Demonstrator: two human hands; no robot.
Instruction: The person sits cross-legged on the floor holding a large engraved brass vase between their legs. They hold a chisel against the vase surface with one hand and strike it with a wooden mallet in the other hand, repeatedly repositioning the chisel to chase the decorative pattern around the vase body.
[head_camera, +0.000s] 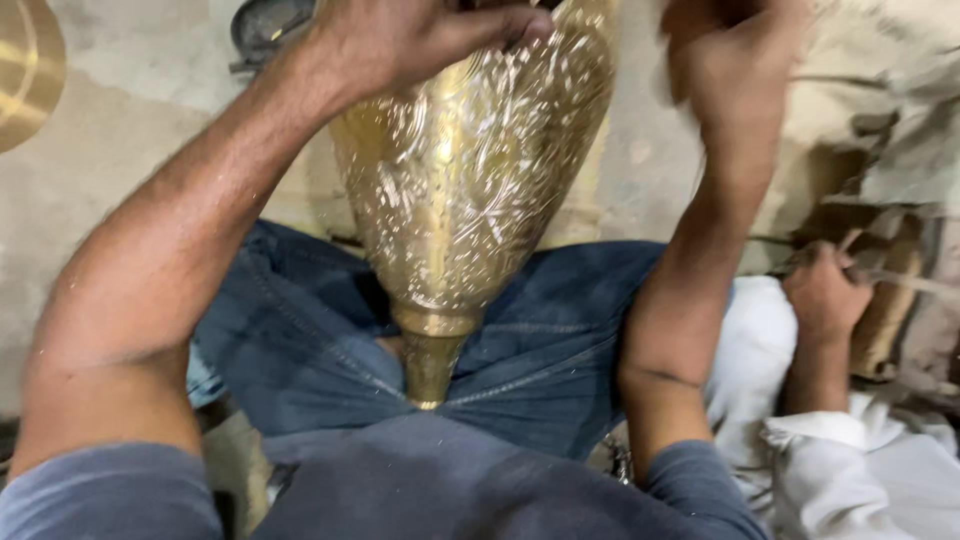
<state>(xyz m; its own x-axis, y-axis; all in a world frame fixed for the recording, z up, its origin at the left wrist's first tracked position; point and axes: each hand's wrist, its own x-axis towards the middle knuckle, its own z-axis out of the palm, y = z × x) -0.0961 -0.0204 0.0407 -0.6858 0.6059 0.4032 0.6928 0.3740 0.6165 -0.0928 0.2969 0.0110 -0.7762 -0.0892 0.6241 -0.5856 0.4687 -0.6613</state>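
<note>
A dusty grey floor (120, 150) carries everything; a brass disc (28, 60) lies at its far left edge; a dark metal dish (265, 25) sits near the top.

Both hands (420, 40) raised — right (blurred) perhaps fisted

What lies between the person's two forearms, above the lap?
In the head view, an engraved brass vase lies between them, its narrow neck pointing into the jeans.

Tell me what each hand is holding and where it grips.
The left hand grips the engraved brass vase at its wide upper body. The right hand is blurred above it; whether it holds anything cannot be told.
</note>
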